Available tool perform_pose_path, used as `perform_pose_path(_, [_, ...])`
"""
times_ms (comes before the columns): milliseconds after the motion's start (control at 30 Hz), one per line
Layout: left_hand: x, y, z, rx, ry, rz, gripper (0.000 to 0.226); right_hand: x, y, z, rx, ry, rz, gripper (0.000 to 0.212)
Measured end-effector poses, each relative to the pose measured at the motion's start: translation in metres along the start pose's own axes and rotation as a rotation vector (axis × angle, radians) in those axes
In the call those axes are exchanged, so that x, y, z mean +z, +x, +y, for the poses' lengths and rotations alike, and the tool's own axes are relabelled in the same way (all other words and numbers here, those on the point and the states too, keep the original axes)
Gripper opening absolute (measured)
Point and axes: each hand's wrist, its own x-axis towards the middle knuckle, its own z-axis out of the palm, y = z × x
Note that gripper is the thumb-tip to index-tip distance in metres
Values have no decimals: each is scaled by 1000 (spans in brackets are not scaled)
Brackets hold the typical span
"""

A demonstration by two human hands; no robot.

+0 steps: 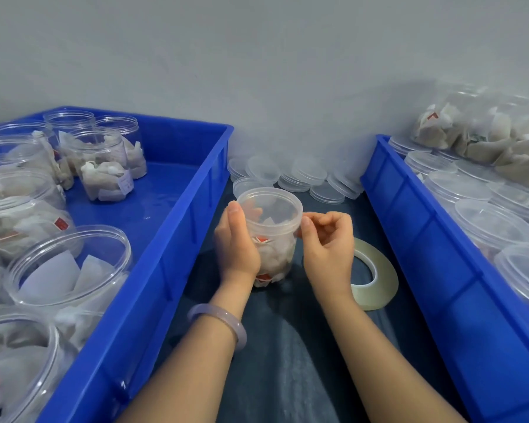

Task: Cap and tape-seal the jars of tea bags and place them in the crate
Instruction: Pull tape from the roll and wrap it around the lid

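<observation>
**Jar in hand, thumb at the lid's edge**

The left hand is wrapped round the clear round plastic jar, fingers behind, thumb up by the rim, holding it upright. The right hand is curled, its thumb tip against the jar's side just under the translucent lid; whether it pinches anything, I can't tell. The jar is capped and packed with pale tea bags. Red tags show through the wall, but their print is too small to read. It stands between both hands, its base on the dark cloth. Just right of the right hand lies a flat roll of clear tape. Beyond the jar is a heap of loose clear lids. The left blue plastic crate holds open jars, the right blue plastic crate lidded ones. A pale lilac bangle is on the left wrist.
</observation>
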Motion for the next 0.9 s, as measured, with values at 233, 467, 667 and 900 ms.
perform_pose_path(233, [1, -2, 1, -8, -16, -7, 56, -4, 4, -1, 3, 79, -223, 51])
perform_pose_path(467, [-2, -1, 3, -49, -54, -46, 58, -11, 9, 7, 71, 145, -289, 43])
perform_pose_path(667, [-3, -3, 1, -70, -70, -67, 67, -9, 15, -8, 124, 74, -130, 38])
perform_pose_path(900, [1, -6, 1, -7, -83, -64, 49, 41, 14, -30, 107, -15, 65, 57])
